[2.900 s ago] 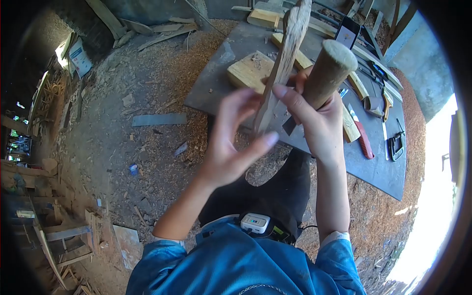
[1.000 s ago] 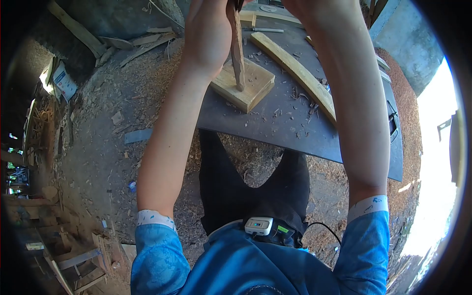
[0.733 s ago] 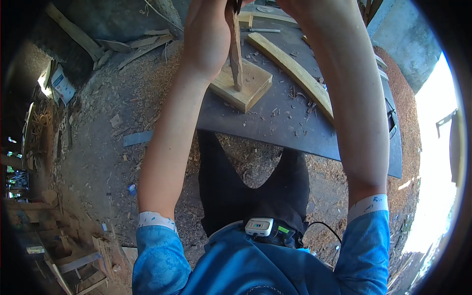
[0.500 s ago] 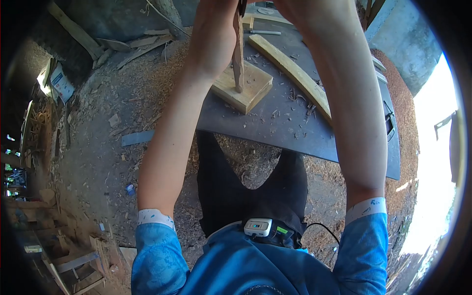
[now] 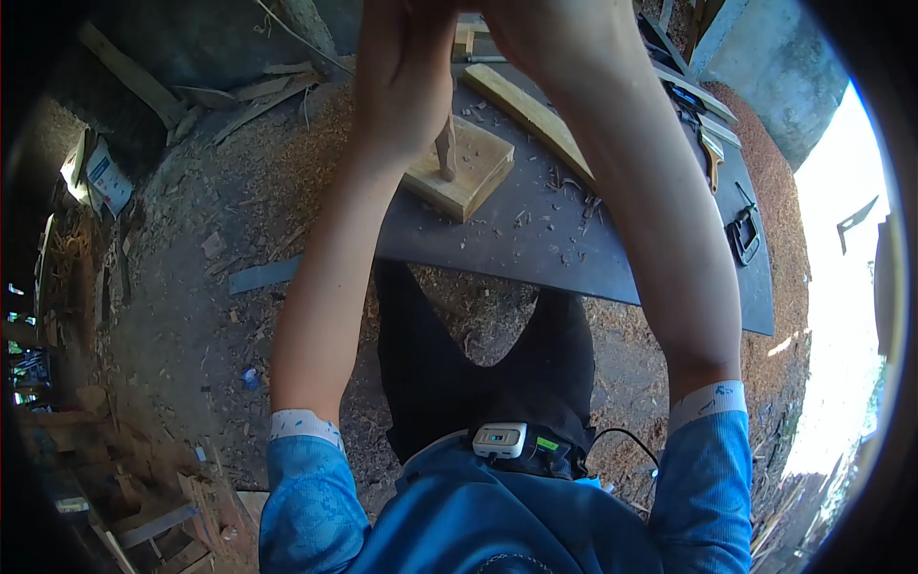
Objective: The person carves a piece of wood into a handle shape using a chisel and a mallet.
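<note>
Nearest the camera, a small white device [image 5: 501, 439] is seen clipped at the waist, between two blue sleeves. Beyond the knees, one dark flat sheet [image 5: 574, 258] is laid over the sawdust-covered ground [image 5: 316, 163]. On its near left part one square wooden block [image 5: 481, 170] is set, and wood chips [image 5: 564, 187] are scattered just beside it.

One thin wooden stick [image 5: 446, 151] is stood upright with its lower end touching the top of the block. Its upper part is hidden inside the left hand [image 5: 402, 67], which is closed around it directly above the block. The right hand [image 5: 531, 38] is raised close beside the left, and the two are nearly touching at the top edge. Its fingers are cut off by the frame, so whether anything is gripped cannot be told.

Farther back, one long pale slat [image 5: 526, 105] is laid slantwise behind the block. One black clamp [image 5: 741, 234] is seen well apart, at the far right of the sheet.
</note>
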A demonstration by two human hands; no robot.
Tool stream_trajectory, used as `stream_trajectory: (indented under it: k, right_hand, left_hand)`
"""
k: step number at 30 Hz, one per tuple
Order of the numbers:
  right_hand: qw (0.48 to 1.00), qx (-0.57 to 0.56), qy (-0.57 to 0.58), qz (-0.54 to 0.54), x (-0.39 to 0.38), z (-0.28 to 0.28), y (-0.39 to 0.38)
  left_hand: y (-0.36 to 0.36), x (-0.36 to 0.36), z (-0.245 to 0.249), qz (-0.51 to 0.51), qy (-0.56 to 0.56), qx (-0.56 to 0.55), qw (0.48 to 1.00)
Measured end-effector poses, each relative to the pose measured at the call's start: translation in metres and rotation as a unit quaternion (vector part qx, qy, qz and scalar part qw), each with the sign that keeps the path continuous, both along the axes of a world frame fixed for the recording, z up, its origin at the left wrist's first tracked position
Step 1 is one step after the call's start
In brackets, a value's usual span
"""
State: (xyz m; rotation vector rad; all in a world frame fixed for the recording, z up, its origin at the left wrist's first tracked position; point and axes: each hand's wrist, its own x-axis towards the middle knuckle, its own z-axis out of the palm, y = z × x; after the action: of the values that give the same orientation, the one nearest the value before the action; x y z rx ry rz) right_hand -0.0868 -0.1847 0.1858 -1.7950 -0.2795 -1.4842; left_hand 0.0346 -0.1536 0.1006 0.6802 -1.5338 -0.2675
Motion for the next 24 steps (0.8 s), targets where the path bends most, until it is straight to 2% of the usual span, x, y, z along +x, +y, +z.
stream_trajectory:
  k: [1,4,7,10,13,16,19,22,24]
  right_hand:
    - [1.0,0.003,0.002,0.003,0.002,-0.001,-0.005]
    - [1.0,0.008,0.006,0.012,-0.007,0.0,-0.03]
    - [1.0,0.013,0.015,0.021,-0.009,-0.006,-0.037]
    - [1.0,0.009,0.022,0.019,-0.003,-0.005,-0.012]
    - [0.999,0.009,0.025,0.022,-0.017,-0.008,-0.031]
    - [0.999,0.018,0.036,0.026,-0.027,-0.012,-0.06]
    - [0.999,0.01,0.043,0.03,-0.018,-0.009,-0.024]
    - [0.999,-0.004,0.045,0.029,-0.019,-0.003,-0.006]
    - [0.998,0.0,0.05,0.029,-0.023,-0.004,-0.026]
  left_hand:
    - [0.009,-0.002,0.007,-0.013,0.023,0.062,0.998]
    - [-0.023,0.029,-0.009,-0.003,-0.069,-0.062,0.996]
    - [-0.02,0.023,-0.006,0.01,-0.093,-0.109,0.99]
    - [-0.018,0.013,-0.015,0.052,0.023,-0.02,0.998]
    - [-0.023,0.03,-0.019,-0.019,-0.046,-0.016,0.999]
    - [-0.034,0.027,-0.014,0.005,-0.072,-0.115,0.991]
    - [-0.015,0.015,-0.014,0.037,-0.013,0.012,0.999]
    - [-0.016,0.012,-0.013,0.074,-0.037,-0.015,0.996]
    - [-0.02,0.022,-0.017,-0.019,-0.029,-0.022,0.999]
